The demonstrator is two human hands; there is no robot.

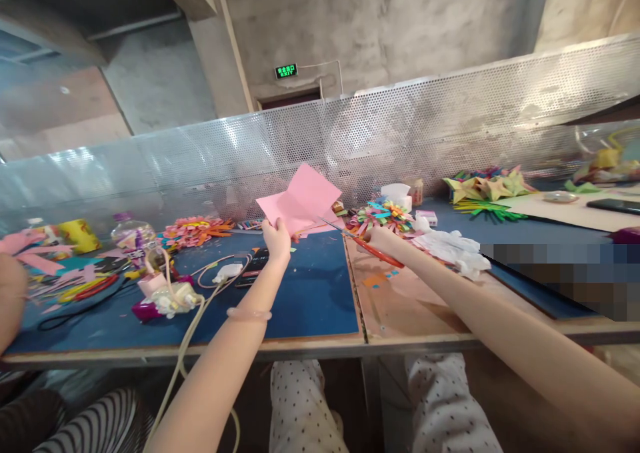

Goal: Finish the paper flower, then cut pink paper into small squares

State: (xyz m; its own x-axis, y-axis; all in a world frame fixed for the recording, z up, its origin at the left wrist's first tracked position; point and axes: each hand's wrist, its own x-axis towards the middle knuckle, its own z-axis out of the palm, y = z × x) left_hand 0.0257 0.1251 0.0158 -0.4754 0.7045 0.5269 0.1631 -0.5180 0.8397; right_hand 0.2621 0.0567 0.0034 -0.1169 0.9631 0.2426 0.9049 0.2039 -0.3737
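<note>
Above the far part of the table, my left hand (278, 239) pinches the lower left edge of a creased sheet of pink paper (303, 199). The sheet is held up and tilted, its upper part standing like an open fold. My right hand (381, 241) grips a pair of scissors (375, 251) with red-orange handles. Their metal blades point left and reach the lower right side of the paper. Whether the blades are cutting into the sheet I cannot tell. Part of the handles lies hidden behind my right fingers.
Colourful paper-strip bundles (197, 231) and a plastic bottle (133, 233) lie to the left. A power strip (170, 299) trails cables near a phone (253, 266). White tissues (453, 249) and paper stars (487, 187) are on the right. A perforated metal screen (280, 133) lines the back.
</note>
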